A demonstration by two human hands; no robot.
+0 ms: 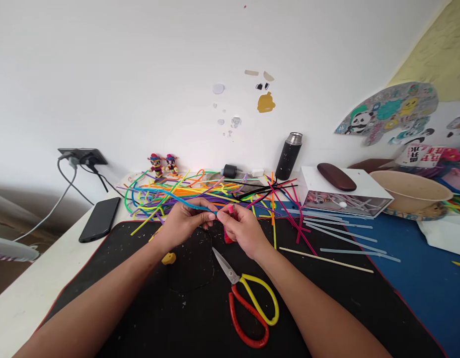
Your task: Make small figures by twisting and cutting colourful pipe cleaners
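A long blue pipe cleaner [173, 197] runs from the upper left into my hands, which meet above the black mat [140, 308]. My left hand [183, 223] is closed, pinching the pipe cleaner between thumb and fingers. Close against it, my right hand [243, 231] pinches at the end of the same pipe cleaner. A small pink piece [231, 209] sticks up from my right fingers, and a red-pink part [227, 236] shows just below; what they belong to is hidden. Scissors [232, 273] with one red and one yellow handle lie below my right hand, blades partly under it.
Behind my hands spreads a pile of coloured pipe cleaners [211, 191]. Two small dolls [155, 165], a black bottle [289, 156] and a white box [308, 181] stand along the wall. A phone [100, 220] lies left; pale sticks [342, 231] lie right. A yellow piece [169, 258] rests on the mat.
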